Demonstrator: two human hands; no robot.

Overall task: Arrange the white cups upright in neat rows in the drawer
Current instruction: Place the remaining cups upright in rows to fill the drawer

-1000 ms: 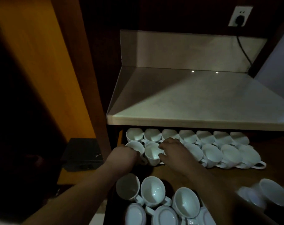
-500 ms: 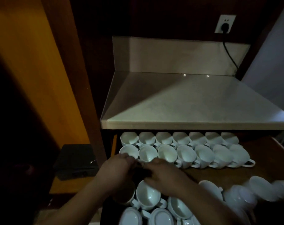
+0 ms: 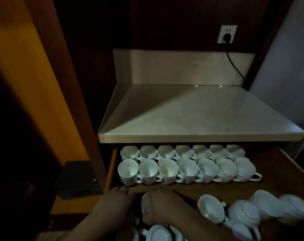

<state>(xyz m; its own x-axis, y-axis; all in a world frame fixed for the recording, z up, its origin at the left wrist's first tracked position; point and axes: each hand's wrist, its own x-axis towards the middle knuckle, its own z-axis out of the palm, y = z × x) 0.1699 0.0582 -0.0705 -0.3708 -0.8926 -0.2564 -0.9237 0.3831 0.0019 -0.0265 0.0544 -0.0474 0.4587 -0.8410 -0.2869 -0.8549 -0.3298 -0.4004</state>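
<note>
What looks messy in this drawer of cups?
The loose white ceramic cups at the brown wooden drawer's near right lie tipped and jumbled, some bottom-up, unlike the two upright rows behind.

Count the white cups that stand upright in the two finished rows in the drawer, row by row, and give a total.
Back row: 7 cups
Second row: 7 cups
Total: 14 cups
The loose cups nearer the camera are partly hidden or blurred, so they are not counted.

The cups (image 3: 166,169) before me look like glossy white ceramic. The drawer (image 3: 269,180) is smooth brown wood, the table (image 3: 200,115) pale, faintly polished stone, and the socket (image 3: 227,34) at upper right white plastic.
</note>
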